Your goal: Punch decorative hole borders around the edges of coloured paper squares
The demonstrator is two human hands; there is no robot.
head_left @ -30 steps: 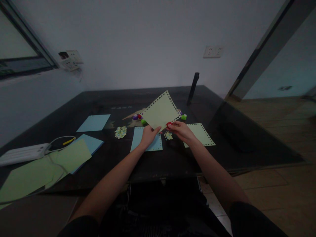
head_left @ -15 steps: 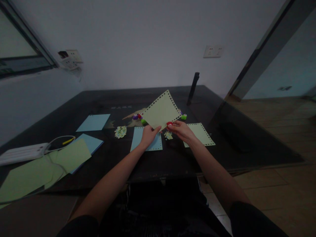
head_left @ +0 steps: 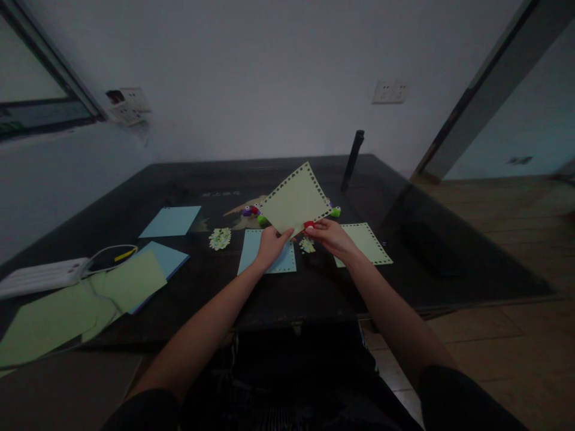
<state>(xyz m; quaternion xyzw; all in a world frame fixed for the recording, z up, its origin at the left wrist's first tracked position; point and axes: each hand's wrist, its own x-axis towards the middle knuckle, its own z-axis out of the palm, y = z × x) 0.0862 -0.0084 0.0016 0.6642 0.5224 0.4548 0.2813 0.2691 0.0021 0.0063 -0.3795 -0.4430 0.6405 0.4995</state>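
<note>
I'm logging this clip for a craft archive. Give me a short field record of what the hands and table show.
left hand: holds the green sheet by its lower corner
right hand: pinches a small red punch at the sheet's edge
sheet: tilted, raised off the table, holes along its edges
under hands: blue sheet, paper bits
right of hands: another punched green sheet

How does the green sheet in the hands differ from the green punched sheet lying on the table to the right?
The held green sheet is lifted and tilted, gripped by the left hand and right hand; the lying green sheet rests flat on the table, partly hidden by the right hand. Both are pale green with punched edges.
</note>
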